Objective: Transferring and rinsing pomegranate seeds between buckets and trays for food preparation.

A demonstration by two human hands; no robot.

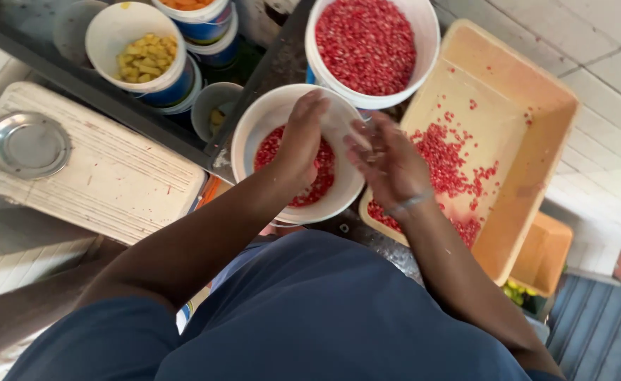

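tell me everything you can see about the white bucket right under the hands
The white bucket is round, looks like plastic and stands upright on the dark counter edge. It is partly filled with red seeds over its bottom. The left hand reaches down into it; the right hand hovers over its right rim. A fuller bucket of red seeds stands just behind it, and a tan tray lies to its right.

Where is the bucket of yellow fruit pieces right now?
In the head view, the bucket of yellow pieces sits upper left, behind the metal plate, left of the seed bucket.
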